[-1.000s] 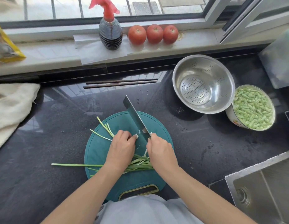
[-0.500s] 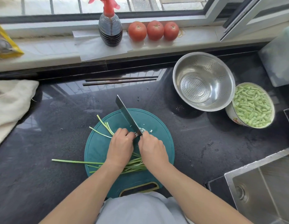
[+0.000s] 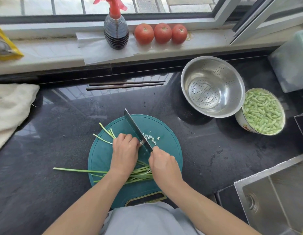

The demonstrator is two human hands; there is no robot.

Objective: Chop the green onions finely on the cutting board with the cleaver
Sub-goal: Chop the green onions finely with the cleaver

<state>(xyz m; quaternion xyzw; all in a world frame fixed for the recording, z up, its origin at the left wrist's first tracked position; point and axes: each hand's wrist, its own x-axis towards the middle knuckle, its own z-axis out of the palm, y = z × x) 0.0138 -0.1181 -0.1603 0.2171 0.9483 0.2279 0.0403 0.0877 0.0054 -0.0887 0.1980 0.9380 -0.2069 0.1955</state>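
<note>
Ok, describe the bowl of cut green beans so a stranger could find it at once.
Start at the black countertop right of the round teal cutting board. Two round vessels touch there, between the board and the sink. The steel colander is empty; the bowl of beans, at its right, is white-sided and full of pale green pieces.

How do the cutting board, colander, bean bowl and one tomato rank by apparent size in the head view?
1. Cutting board, partly covered by both arms.
2. Colander.
3. Bean bowl, clearly smaller than the colander beside it.
4. One tomato, smallest, though it sits farthest away on the sill, so its real size may be understated.
</note>
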